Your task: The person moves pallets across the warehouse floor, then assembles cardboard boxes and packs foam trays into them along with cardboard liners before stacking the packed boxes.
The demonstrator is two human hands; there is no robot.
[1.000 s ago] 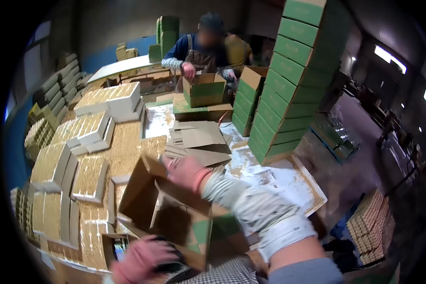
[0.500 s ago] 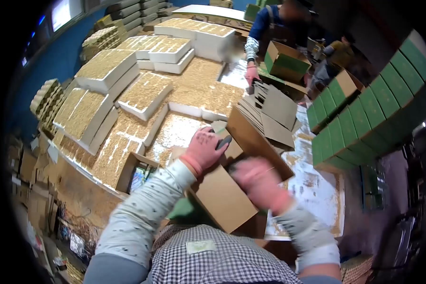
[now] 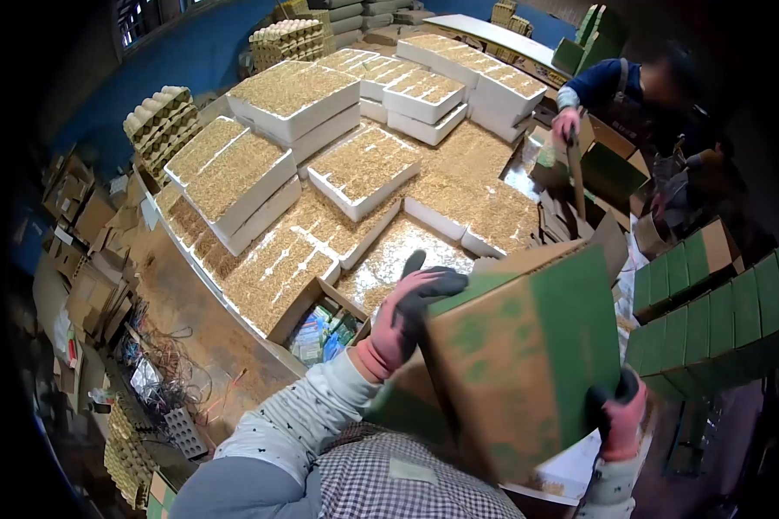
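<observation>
A green-and-brown cardboard box (image 3: 528, 346) is tilted up in front of me, held between my two gloved hands. My left hand (image 3: 407, 307), in a pink glove with dark grey palm and fingers, has its fingers on the box's upper left edge, thumb raised. Low on the right side, my right hand (image 3: 621, 415) grips the same box, its fingertips partly hidden. Another carton (image 3: 414, 394), part brown and part green, shows behind its left side by my apron. An open small box (image 3: 277, 327) of colourful packets (image 3: 320, 333) stands left of my left hand.
White foam trays (image 3: 363, 186) filled with straw-coloured shavings are stacked across the table. Green cartons (image 3: 718, 333) line the right. A co-worker (image 3: 619, 86) handles cardboard at the back right. Egg trays (image 3: 160, 130) and folded cardboard (image 3: 95, 277) lie left.
A box has been swung up and turned, so its green printed side now faces me. My right hand has shifted from the box's top to its right side. The view has turned left.
</observation>
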